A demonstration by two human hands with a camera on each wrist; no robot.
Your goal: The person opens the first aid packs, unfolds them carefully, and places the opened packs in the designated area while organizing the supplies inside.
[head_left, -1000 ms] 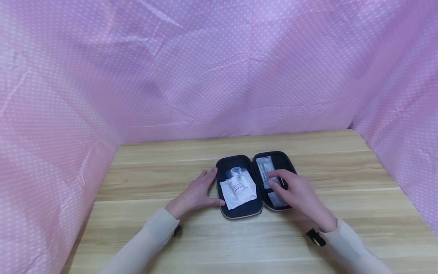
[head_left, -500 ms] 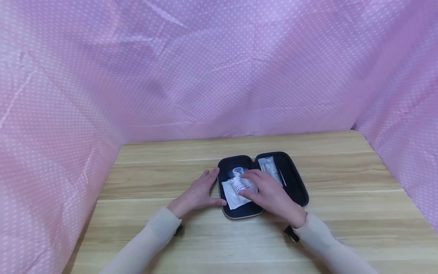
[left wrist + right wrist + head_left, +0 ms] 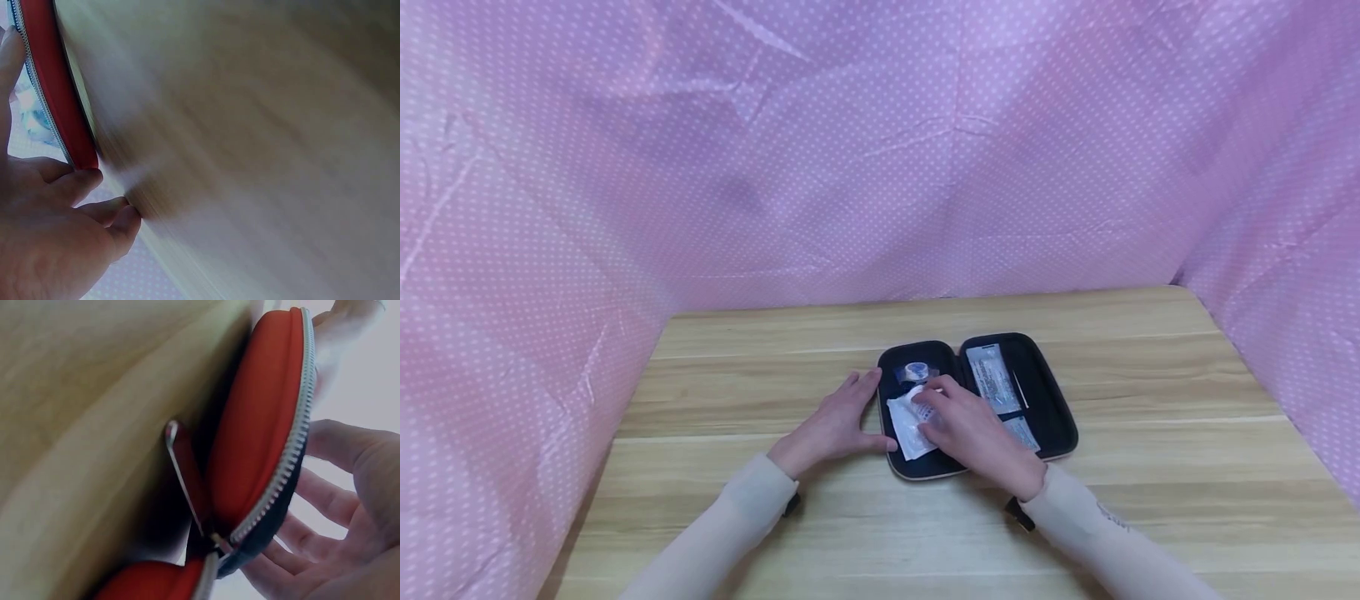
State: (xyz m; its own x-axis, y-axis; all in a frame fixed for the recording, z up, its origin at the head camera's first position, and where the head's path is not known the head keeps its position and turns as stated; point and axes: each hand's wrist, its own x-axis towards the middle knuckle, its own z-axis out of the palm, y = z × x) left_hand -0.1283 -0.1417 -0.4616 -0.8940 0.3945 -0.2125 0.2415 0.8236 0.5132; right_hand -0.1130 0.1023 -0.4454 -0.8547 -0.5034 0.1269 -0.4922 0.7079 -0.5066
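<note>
A zip case (image 3: 932,469) lies spread on the table, black inside and red outside. My left hand (image 3: 829,423) rests against its left edge, fingers and thumb spread along the rim; the left wrist view shows fingers at the zip and red side. Over the left half, my right hand (image 3: 976,432) grips a small white wrapped roll (image 3: 922,407) with printed text between thumb and fingers. Beneath lies a white packet (image 3: 904,427). A small tape roll (image 3: 916,372) in clear wrapping sits above it. In the right wrist view the fingertips are hidden behind the case.
Flat printed packets lie in the right half, a longer one (image 3: 992,379) above a smaller one (image 3: 1022,432), beside a thin white stick (image 3: 1020,389). A zip pull (image 3: 187,472) hangs by the hinge. Pink dotted cloth (image 3: 880,167) surrounds the wooden table (image 3: 760,350).
My right hand has moved left from the case's right half to the wrapped roll, which now sits apart from the tape roll. The left hand has stayed on the left edge.
</note>
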